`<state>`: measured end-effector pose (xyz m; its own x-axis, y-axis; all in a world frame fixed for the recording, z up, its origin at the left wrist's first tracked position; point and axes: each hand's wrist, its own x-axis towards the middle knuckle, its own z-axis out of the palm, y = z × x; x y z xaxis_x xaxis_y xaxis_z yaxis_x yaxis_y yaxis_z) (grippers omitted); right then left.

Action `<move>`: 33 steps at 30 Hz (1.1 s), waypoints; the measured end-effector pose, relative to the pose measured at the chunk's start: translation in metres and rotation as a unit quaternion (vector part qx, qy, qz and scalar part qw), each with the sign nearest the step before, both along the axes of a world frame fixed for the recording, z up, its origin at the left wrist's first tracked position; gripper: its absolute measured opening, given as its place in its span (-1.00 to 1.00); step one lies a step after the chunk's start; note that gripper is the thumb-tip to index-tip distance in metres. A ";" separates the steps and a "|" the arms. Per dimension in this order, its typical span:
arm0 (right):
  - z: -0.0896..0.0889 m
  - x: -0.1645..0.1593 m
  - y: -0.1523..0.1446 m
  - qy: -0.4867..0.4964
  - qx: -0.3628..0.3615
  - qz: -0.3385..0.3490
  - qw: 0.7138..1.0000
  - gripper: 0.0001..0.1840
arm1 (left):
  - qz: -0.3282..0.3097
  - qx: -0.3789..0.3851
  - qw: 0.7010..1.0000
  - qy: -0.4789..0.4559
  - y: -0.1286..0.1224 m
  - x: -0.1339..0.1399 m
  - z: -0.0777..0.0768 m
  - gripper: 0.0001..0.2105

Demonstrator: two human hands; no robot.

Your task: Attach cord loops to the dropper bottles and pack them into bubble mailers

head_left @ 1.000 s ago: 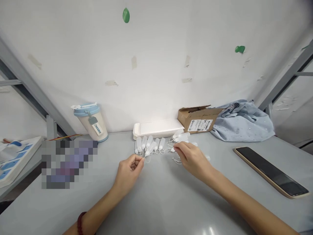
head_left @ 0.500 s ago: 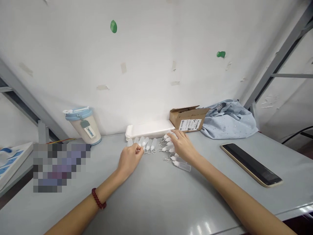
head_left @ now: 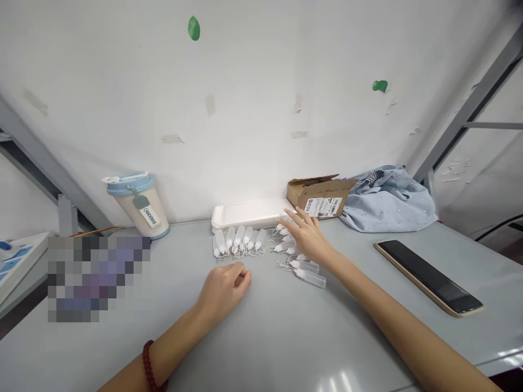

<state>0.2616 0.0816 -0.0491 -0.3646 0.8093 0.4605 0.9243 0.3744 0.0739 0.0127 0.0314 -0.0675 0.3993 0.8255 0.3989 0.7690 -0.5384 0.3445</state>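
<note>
My left hand (head_left: 224, 289) rests on the table with its fingers curled in, and nothing shows in it. Just beyond it lies a cluster of small translucent squeeze bottles (head_left: 239, 239), their narrow tips and thin looped cords pointing toward me. Over a second, looser group of the same bottles (head_left: 311, 277) hovers my right hand (head_left: 307, 235), fingers spread and holding nothing visible. It hides some of that group. Behind both groups, a stack of flat white boxes or cards (head_left: 251, 214) lies along the wall.
An opened cardboard box (head_left: 322, 198) stands at the back, beside a light blue cloth bundle (head_left: 388, 201). A phone (head_left: 429, 277) lies on the right of the grey table (head_left: 281, 337). A lidded cup (head_left: 139, 207) stands at the left, near a pixelated patch.
My left hand has drawn back toward me from the left bottle cluster, uncovering it. My right hand's fingers have spread a little over the right group. The view has shifted slightly.
</note>
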 end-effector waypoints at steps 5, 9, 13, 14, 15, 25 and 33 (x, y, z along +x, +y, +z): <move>-0.001 0.001 0.009 0.033 -0.006 0.000 0.999 -0.52 | -0.028 0.006 1.000 0.014 -0.002 0.003 0.000 -0.72; -0.002 -0.003 0.013 0.054 0.006 -0.003 0.999 -0.55 | -0.030 -0.010 0.999 -0.007 -0.002 0.003 0.000 -0.72; -0.002 -0.006 0.014 0.076 0.019 0.013 0.997 -0.60 | -0.004 -0.050 0.997 -0.060 0.001 0.001 0.003 -0.71; -0.002 -0.006 0.014 0.083 0.021 0.019 0.996 -0.62 | -0.002 -0.058 0.996 -0.070 0.002 0.000 0.003 -0.71; -0.003 -0.006 0.014 0.091 0.023 0.026 0.995 -0.63 | -0.002 -0.063 0.995 -0.075 0.002 0.000 0.004 -0.71; 0.019 -0.018 -0.025 0.258 0.102 0.118 0.953 -0.75 | 0.019 -0.108 0.982 -0.155 -0.001 0.001 0.011 -0.74; 0.030 -0.046 -0.055 0.382 -0.013 0.170 0.909 -0.82 | 0.018 -0.220 0.938 -0.267 -0.004 0.001 0.022 -0.65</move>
<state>0.2159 0.0265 -0.0195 -0.1776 0.7243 0.6662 0.5337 0.6397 -0.5532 0.0136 0.0273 -0.0456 0.2080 0.9664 0.1512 0.4378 -0.2303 0.8691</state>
